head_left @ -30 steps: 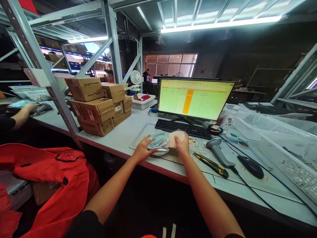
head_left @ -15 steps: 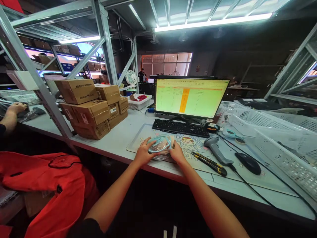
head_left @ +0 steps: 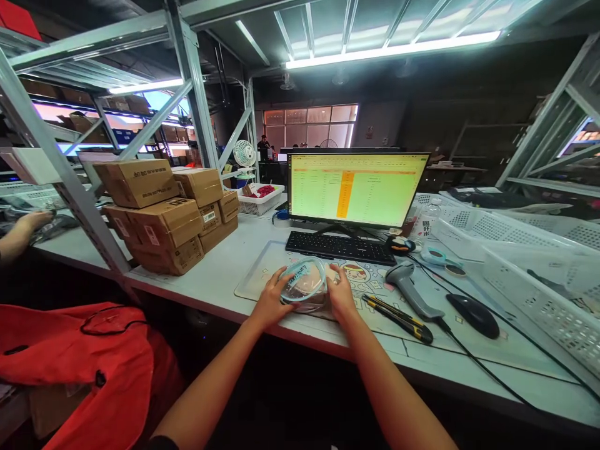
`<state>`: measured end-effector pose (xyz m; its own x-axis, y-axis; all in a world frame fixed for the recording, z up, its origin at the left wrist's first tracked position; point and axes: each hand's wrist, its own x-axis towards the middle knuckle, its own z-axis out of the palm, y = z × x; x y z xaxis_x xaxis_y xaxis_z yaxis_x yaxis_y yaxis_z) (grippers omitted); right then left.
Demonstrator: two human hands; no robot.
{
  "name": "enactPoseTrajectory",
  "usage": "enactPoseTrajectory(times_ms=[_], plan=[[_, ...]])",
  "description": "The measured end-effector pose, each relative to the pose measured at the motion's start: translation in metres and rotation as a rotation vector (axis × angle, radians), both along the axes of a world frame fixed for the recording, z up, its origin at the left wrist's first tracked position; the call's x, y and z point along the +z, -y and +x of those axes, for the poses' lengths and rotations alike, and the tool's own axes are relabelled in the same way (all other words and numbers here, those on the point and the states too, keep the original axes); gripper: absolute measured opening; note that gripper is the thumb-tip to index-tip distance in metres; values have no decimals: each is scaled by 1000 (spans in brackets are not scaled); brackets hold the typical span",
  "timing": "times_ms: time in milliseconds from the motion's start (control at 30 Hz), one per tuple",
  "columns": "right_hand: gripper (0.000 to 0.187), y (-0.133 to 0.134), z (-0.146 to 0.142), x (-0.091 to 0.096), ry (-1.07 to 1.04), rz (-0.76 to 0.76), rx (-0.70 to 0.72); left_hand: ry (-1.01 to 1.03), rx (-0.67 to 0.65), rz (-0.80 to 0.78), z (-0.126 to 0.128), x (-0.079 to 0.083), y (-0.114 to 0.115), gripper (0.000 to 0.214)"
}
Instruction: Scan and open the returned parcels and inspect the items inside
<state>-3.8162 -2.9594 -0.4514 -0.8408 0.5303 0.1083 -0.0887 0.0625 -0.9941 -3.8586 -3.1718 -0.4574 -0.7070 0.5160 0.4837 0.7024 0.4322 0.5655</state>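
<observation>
A clear plastic case (head_left: 304,281) with a light-blue oval rim and blue lettering is tilted up at the desk's front edge. My left hand (head_left: 272,301) grips its left side, thumb low and fingers over the rim. At its right side is my right hand (head_left: 342,294), fingers curled against the edge; its fingertips are partly hidden. Under the case lies a printed desk mat (head_left: 262,269). Right of my right hand rest a yellow-and-black utility knife (head_left: 398,319) and a grey barcode scanner (head_left: 415,290).
A keyboard (head_left: 340,247) and monitor (head_left: 356,190) stand behind the case. Stacked cardboard boxes (head_left: 164,219) are at left, white plastic baskets (head_left: 539,281) at right. A black mouse (head_left: 473,314) and cables lie nearby. Another person's hand (head_left: 35,222) is at far left, beyond a metal post.
The case is tilted more upright towards me, its rim and lettering showing more fully. My right hand has shifted slightly right and lower. The camera view has turned slightly.
</observation>
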Motion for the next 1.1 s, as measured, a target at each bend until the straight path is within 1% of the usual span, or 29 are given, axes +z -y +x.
enactPoseTrajectory(times_ms=[67, 167, 233, 267, 333, 367, 400, 433, 500, 533, 600, 700, 767, 867, 933, 1000, 1100], plan=[[59, -4, 1, -3, 29, 93, -9, 20, -7, 1, 0, 0, 0, 65], [57, -9, 3, -10, 70, 186, 10, 61, 3, 21, -1, 0, 1, 66], [46, -13, 2, -15, 91, 237, 27, 115, 23, 65, -5, -1, 2, 78], [38, -14, 1, -18, 93, 245, 33, 154, 35, 104, -8, -2, 3, 87], [31, -14, -3, -23, 75, 212, 43, 271, 46, 230, -16, -4, 3, 107], [32, -12, -6, -26, 60, 185, 49, 352, 45, 312, -19, -6, 2, 113], [37, -9, -8, -29, 46, 149, 56, 443, 41, 402, -22, -7, 1, 114], [44, -5, -10, -33, 32, 107, 59, 535, 39, 496, -24, -8, 0, 110], [59, 5, -13, -39, 6, 13, 48, 675, 46, 659, -24, -10, -5, 96], [66, 10, -13, -40, -7, -32, 35, 706, 48, 716, -22, -10, -7, 89], [78, 19, -11, -41, -34, -104, 11, 697, 45, 788, -16, -10, -11, 79], [87, 25, 0, -31, -87, -142, 23, 633, 28, 837, -4, -4, -13, 72], [89, 25, 11, -19, -131, -82, 94, 611, 5, 847, 4, 2, -13, 69], [84, 23, 30, 2, -176, 44, 210, 531, -14, 807, 16, 14, -12, 65], [75, 22, 41, 12, -214, 77, 235, 486, -15, 784, 23, 20, -13, 63], [66, 18, 48, 19, -255, 88, 223, 541, -47, 802, 28, 25, -13, 65], [56, 7, 53, 21, -224, 139, 161, 755, -152, 878, 35, 31, -12, 63]])
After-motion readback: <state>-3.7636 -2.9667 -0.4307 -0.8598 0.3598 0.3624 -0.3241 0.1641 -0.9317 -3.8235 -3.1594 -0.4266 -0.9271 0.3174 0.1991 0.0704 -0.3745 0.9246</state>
